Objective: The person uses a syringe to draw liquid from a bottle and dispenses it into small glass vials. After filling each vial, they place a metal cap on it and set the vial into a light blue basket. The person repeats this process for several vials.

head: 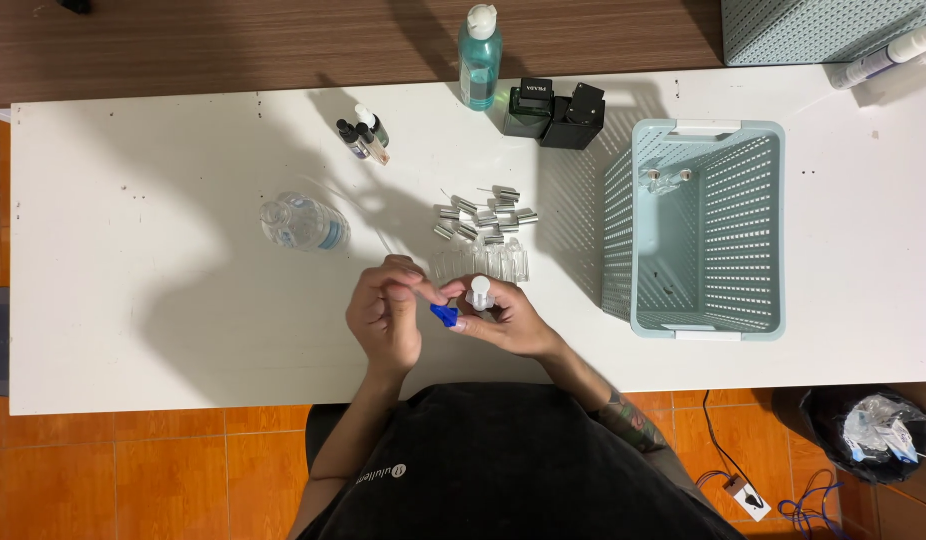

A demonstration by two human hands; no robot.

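Nearest the body, the left hand is pinching its thumb and fingertips together at a small blue funnel-like piece, while the right hand is curling closed around a small clear vial that is standing upright just over the near part of the white desk; the two hands are meeting almost fingertip to fingertip. Doing this step well seems to call for keeping the vial vertical and still in the right hand, letting the left hand alone do the fine aligning of the blue piece with the vial's mouth, and working low over the desk so a slip is costing little. Just beyond the hands, a row of empty clear vials is waiting, and behind it a scatter of silver spray caps is lying loose, so elbows are better kept in. To the left a clear plastic bottle is lying on its side; to the right a pale perforated basket is holding two finished-looking vials. Farther off are small dropper bottles, two black boxes and a tall blue-green bottle.
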